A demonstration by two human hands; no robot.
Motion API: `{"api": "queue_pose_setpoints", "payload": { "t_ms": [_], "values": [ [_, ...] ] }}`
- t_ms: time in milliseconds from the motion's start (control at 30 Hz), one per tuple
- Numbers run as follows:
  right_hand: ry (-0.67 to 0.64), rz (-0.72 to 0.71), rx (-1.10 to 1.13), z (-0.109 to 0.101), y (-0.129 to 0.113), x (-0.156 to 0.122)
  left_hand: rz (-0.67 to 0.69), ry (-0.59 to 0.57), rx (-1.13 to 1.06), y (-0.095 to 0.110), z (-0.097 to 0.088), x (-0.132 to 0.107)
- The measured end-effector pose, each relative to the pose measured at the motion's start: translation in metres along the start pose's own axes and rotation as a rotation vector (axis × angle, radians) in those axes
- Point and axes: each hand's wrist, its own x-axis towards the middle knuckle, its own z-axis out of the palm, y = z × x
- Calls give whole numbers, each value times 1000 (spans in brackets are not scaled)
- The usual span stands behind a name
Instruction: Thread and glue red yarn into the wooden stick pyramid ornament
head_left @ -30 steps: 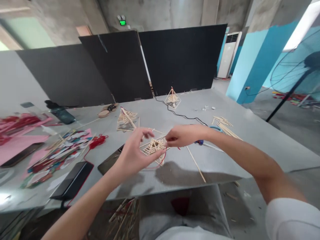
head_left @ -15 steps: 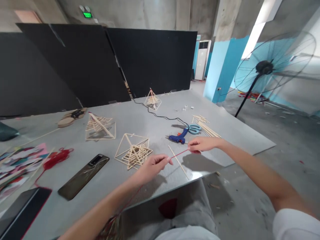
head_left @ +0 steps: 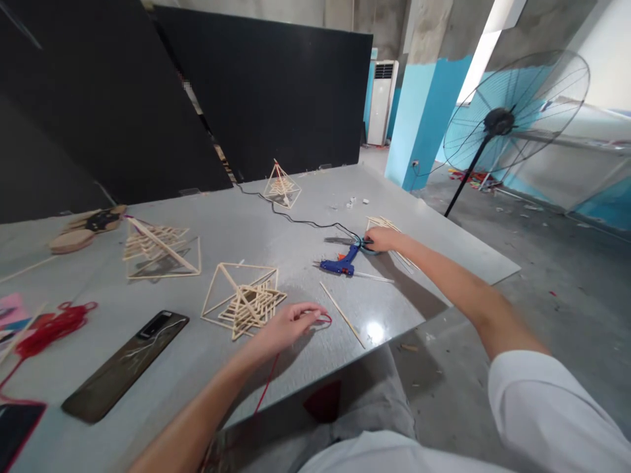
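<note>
My left hand [head_left: 290, 323] pinches a red string [head_left: 267, 386] near the front of the table; its short end curls past the fingertips and the rest hangs down over the edge. My right hand [head_left: 384, 239] is closed over the handles of the scissors [head_left: 340, 241], hiding most of them. The scissor blades lie on the table, pointing left. Just in front is a blue glue gun [head_left: 340, 264] with a glue stick in its back. A single thin wooden stick [head_left: 342, 315] lies between my hands. Beside my left hand stands a wooden stick pyramid frame [head_left: 246, 301].
Another stick pyramid [head_left: 160, 248] stands left, a third [head_left: 282, 186] at the back. A phone [head_left: 125, 364] and red yarn [head_left: 54, 332] lie left. Loose sticks [head_left: 407, 261] are under and beyond my right hand. A black cable [head_left: 315, 228] crosses the table; black boards [head_left: 276, 98] stand behind.
My right hand has let go of the red string and moved back to the scissors. My left hand keeps the string, whose free end now curls loosely. The view has shifted right.
</note>
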Motion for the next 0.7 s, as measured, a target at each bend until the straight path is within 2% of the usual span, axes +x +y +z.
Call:
{"api": "queue_pose_setpoints", "payload": {
  "t_ms": [133, 233, 333, 500, 600, 700],
  "values": [
    [-90, 43, -104, -14, 1, 3, 5, -4, -128, 3, -12, -6],
    [-118, 84, -171, -34, 13, -10, 41, 12, -233, 9, -19, -11],
    [-105, 139, -213, -57, 32, -30, 52, 36, -220, 17, -22, -14],
    [3, 259, -229, -82, 54, -59, 90, 53, -148, 22, -23, -9],
    [134, 343, -223, -87, 60, -74, 128, 50, 16, 26, -25, -5],
    [248, 393, -152, -91, 65, -89, 171, 40, 192, 41, -31, -6]
  ]
}}
